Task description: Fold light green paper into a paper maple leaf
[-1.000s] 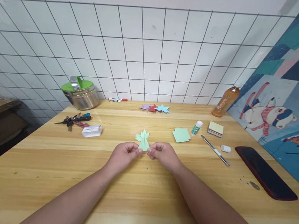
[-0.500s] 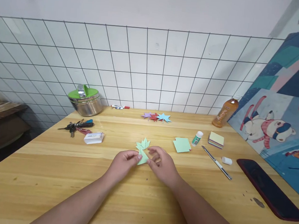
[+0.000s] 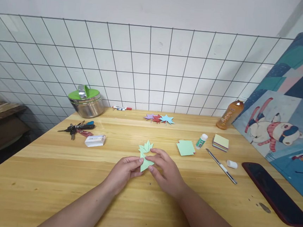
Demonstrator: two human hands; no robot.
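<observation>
Paper, green and folded into points, sits just below centre frame; the left hand pinches its left edge, the right hand touches it, fingers parted.

Folded paper — pale green; wall tiles — white, black-gridded.

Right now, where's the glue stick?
In the head view, the glue stick is on the table, right of centre, between the flat green paper and the stack of coloured paper.
</observation>
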